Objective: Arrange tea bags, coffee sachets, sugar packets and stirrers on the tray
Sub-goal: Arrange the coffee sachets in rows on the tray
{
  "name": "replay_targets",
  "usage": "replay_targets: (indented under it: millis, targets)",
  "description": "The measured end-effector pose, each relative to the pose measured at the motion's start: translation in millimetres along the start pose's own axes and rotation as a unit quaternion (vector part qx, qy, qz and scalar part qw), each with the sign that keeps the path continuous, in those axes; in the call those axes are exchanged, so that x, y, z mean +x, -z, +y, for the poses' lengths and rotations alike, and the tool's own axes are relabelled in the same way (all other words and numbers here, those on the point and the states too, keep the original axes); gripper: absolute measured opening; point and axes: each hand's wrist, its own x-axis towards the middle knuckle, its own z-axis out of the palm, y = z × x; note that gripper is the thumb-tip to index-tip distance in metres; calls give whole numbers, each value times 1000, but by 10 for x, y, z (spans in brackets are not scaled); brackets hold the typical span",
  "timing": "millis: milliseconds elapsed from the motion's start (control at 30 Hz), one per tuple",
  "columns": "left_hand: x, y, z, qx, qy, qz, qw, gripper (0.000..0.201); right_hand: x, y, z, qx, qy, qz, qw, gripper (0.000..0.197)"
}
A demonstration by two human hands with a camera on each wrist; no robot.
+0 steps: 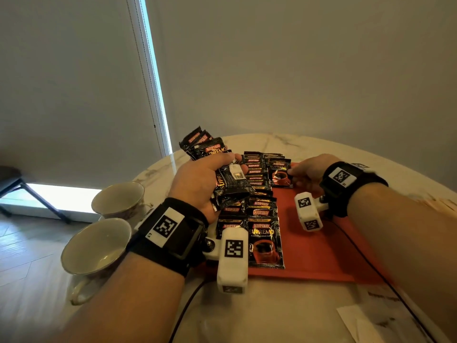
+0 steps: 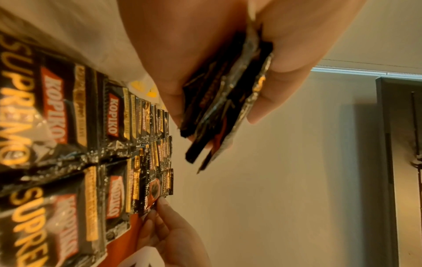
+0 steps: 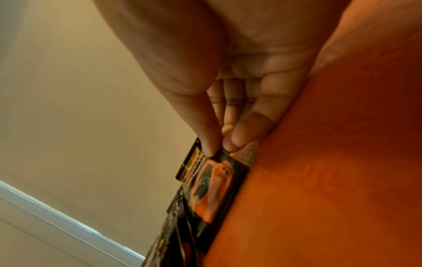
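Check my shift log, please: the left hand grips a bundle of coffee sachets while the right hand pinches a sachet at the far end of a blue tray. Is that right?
One detail is wrong: the tray is red, as the head view shows. The left hand does grip a bundle of coffee sachets, and the right hand pinches a sachet at its far end.

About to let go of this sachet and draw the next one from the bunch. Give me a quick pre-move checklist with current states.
1. Right hand pinches the far sachet by its edge: ok.
2. That sachet lies over the red tray, at the far end of the right-hand row: ok.
3. Fully flat on the tray: cannot tell.
4. Left hand grips the spare bunch of sachets: ok.
5. Laid rows overlap evenly: ok.
6. Tea bags, sugar packets and stirrers on the tray: not ok, none in view.
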Motion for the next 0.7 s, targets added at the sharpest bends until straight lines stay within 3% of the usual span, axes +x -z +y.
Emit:
replay_targets:
  millis: [200, 367, 467, 700]
  targets:
    - [5, -6, -5, 8, 3, 0, 1000, 13, 35, -7, -7, -43, 4, 24, 999, 13]
    - [4, 4, -12, 0, 1, -14, 1000, 45, 44, -17, -16, -60, 7, 24, 998, 18]
    - [-8, -6, -15, 4, 4, -19, 1000, 43, 62, -16, -9, -51, 9, 20, 998, 20]
    - [-6, -44, -54, -18, 21, -25, 999, 51, -239, -2, -46, 89, 32, 8, 995, 11]
